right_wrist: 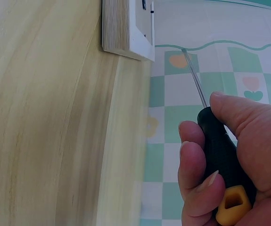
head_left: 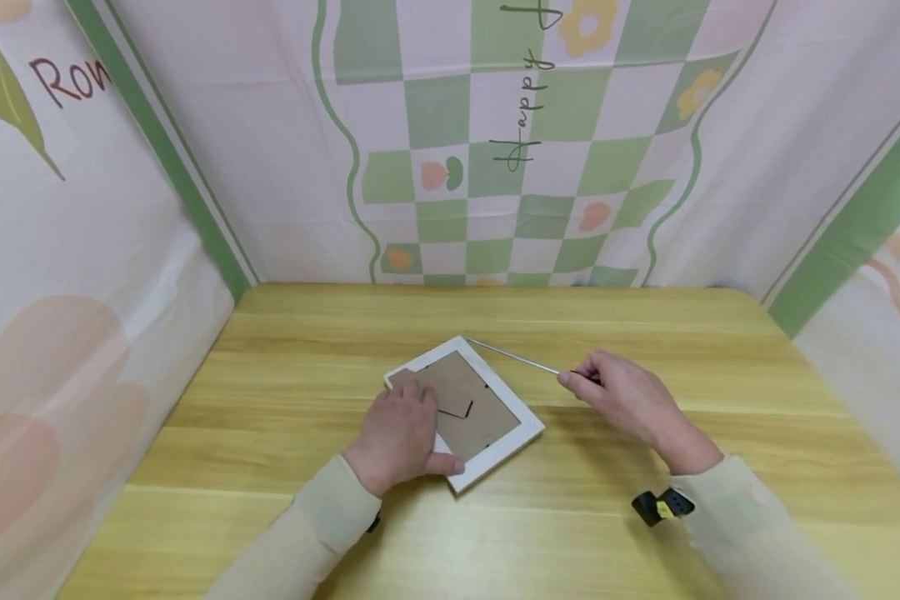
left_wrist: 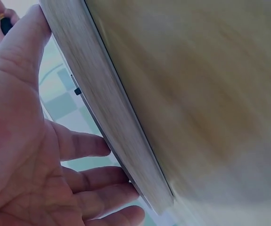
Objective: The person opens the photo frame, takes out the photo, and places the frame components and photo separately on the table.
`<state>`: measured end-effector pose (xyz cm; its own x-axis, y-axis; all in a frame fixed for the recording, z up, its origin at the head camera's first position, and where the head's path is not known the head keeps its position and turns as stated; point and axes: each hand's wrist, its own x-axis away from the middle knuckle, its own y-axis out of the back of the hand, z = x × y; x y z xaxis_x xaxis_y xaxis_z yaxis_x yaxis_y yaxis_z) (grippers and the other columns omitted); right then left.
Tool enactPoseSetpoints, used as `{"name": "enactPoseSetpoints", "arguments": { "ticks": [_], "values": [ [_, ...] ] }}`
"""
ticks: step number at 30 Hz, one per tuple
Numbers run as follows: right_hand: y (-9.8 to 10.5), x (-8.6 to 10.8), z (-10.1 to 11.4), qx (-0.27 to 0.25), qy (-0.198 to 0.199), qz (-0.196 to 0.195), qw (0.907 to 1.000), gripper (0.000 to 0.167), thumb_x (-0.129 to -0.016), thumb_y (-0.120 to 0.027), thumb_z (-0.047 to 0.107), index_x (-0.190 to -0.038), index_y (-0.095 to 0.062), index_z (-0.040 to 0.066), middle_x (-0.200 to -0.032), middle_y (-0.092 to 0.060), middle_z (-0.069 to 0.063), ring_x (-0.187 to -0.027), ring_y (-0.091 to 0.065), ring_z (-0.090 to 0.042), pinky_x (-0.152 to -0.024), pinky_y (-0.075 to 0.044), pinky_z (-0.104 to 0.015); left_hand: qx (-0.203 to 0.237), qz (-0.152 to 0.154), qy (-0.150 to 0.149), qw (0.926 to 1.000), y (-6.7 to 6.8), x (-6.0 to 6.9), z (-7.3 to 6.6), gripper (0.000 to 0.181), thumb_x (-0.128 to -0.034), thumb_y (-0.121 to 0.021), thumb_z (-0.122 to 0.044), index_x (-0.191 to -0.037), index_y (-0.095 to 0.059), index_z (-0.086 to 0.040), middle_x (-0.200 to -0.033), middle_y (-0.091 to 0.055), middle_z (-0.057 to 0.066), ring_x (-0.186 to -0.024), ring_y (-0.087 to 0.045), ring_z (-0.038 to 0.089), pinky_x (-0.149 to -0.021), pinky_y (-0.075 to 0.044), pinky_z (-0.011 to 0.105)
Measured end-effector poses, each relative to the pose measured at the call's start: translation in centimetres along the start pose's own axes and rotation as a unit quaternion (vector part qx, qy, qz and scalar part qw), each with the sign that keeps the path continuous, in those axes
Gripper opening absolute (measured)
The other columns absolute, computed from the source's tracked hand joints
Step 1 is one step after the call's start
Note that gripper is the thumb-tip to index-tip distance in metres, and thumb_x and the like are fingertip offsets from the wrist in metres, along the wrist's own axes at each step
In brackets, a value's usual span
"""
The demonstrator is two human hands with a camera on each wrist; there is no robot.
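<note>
A white picture frame lies face down on the table, its brown backing board up. Small dark tabs line the board's edge, and a bent black piece shows near its middle. My left hand rests on the frame's left side. Its fingers stretch over the back while the thumb touches the border near the front corner. Off to the right, my right hand grips a screwdriver by its black and yellow handle. The metal shaft points left, its tip appearing near the frame's far corner in the head view.
A wood-grain table carries the frame. Behind it hangs a green and white checked cloth, with more printed cloth at both sides. A black device with a yellow part is at the right wrist.
</note>
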<state>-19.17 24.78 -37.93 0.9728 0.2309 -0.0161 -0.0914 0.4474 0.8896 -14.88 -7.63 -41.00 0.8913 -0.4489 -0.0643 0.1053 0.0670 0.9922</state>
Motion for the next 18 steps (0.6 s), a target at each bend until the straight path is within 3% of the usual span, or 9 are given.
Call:
{"name": "enactPoseSetpoints", "arguments": {
  "ticks": [4, 8, 14, 18],
  "values": [
    [0.08, 0.05, 0.05, 0.003, -0.003, 0.000, 1.0000, 0.045, -0.101, -0.060, 0.059, -0.101, -0.071, 0.015, -0.086, -0.066, 0.002, -0.073, -0.054, -0.016, -0.063, -0.043, -0.032, 0.003, -0.007, 0.007, 0.9999, 0.20, 0.16, -0.40, 0.105, -0.0688, -0.072, -0.087, -0.118, -0.065, 0.005, -0.100, -0.062, 0.015, -0.091, -0.059, 0.025, -0.083, -0.059, 0.040],
    [0.10, 0.08, 0.09, 0.003, -0.003, 0.001, 1.0000, 0.046, -0.101, -0.060, 0.059, -0.102, -0.071, 0.015, -0.087, -0.067, 0.002, -0.073, -0.055, -0.016, -0.063, -0.043, -0.032, -0.007, -0.013, 0.005, 0.9999, 0.33, 0.33, -0.70, 0.109, -0.0703, -0.070, -0.087, -0.123, -0.065, 0.008, -0.113, -0.066, 0.020, -0.099, -0.062, 0.028, -0.083, -0.060, 0.040],
    [0.08, 0.15, 0.12, 0.004, -0.001, 0.000, 1.0000, 0.045, -0.101, -0.060, 0.058, -0.101, -0.071, 0.014, -0.086, -0.067, 0.002, -0.073, -0.055, -0.016, -0.063, -0.043, -0.032, -0.046, -0.014, -0.013, 0.9988, 0.57, 0.35, -0.50, 0.110, -0.0694, -0.069, -0.089, -0.127, -0.065, 0.005, -0.124, -0.067, 0.019, -0.100, -0.065, 0.028, -0.071, -0.061, 0.034],
    [0.04, 0.19, 0.11, 0.004, 0.001, 0.000, 1.0000, 0.044, -0.102, -0.060, 0.057, -0.100, -0.070, 0.014, -0.087, -0.067, 0.002, -0.073, -0.055, -0.016, -0.063, -0.043, -0.032, -0.012, 0.006, -0.015, 0.9998, 0.88, 0.18, 0.17, 0.105, -0.0648, -0.077, -0.083, -0.128, -0.064, -0.001, -0.128, -0.065, 0.016, -0.100, -0.065, 0.029, -0.066, -0.061, 0.037]
  ]
}}
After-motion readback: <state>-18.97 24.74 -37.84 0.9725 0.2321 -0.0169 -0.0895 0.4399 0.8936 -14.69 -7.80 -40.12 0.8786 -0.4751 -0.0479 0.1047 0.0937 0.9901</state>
